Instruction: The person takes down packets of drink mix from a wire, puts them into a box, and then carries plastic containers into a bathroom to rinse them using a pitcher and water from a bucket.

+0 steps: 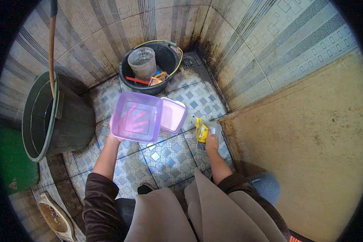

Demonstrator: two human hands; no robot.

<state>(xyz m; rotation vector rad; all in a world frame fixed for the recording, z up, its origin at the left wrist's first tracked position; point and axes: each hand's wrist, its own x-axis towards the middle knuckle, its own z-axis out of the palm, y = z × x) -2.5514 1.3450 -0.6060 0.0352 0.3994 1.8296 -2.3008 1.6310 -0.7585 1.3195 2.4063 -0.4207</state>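
A translucent purple container (154, 125) rests on my left hand (135, 121), whose spread fingers show pink through its bottom. Just right of it, a lid with a pale pink middle (173, 115) lies near the floor tiles. My right hand (211, 142) has its fingers closed on a yellow packet (201, 130). Beside and partly behind that packet is a clear plastic container (216, 128); whether the hand touches it, I cannot tell.
A black basin (169, 60) holding a clear tub (142, 63) and small items stands at the back wall, near a floor drain (188, 62). On the left is a large dark bucket (74, 121) with a hose (51, 52) in it.
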